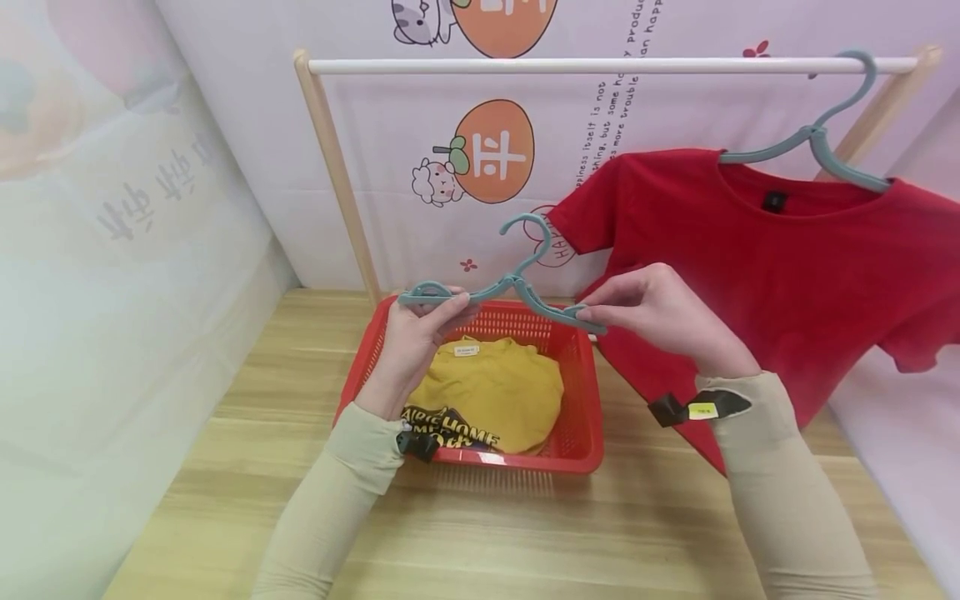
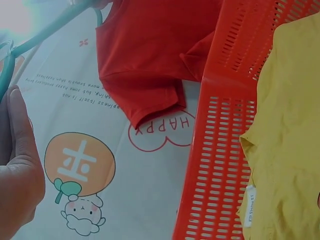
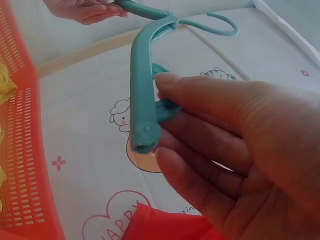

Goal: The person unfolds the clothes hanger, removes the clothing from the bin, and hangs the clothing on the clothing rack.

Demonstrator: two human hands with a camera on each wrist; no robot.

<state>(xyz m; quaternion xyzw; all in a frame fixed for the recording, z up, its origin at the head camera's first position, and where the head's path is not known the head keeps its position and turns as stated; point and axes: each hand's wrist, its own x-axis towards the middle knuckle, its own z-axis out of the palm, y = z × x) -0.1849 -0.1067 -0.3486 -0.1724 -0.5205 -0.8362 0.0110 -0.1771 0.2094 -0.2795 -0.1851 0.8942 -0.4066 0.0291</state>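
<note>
I'm viewing what seems a staged clothes-hanging corner: printed sheeting point(image 1: 420, 250) at 9 and 12 o'clock, 1 garment rail point(image 1: 487, 66) above the wooden worktop point(image 1: 217, 500).

Head cam: bright, diffuse light; L sheet point(image 1: 142, 350) looks washed out. Small glare on basket's point(image 1: 517, 462) front rim; soft, light-speckled shadow on worktop point(image 1: 480, 542) below. L wrist cam: dimmer, bluish, strong glare in top-L corner. R wrist cam: dim, hazy, soft detail; R hand point(image 3: 265, 140) partly shaded.

The rod point(image 1: 525, 66) has room left of the obstructing red shirt point(image 1: 750, 275); the held hanger point(image 1: 513, 280) partly bars the basket point(image 1: 525, 461).
</note>
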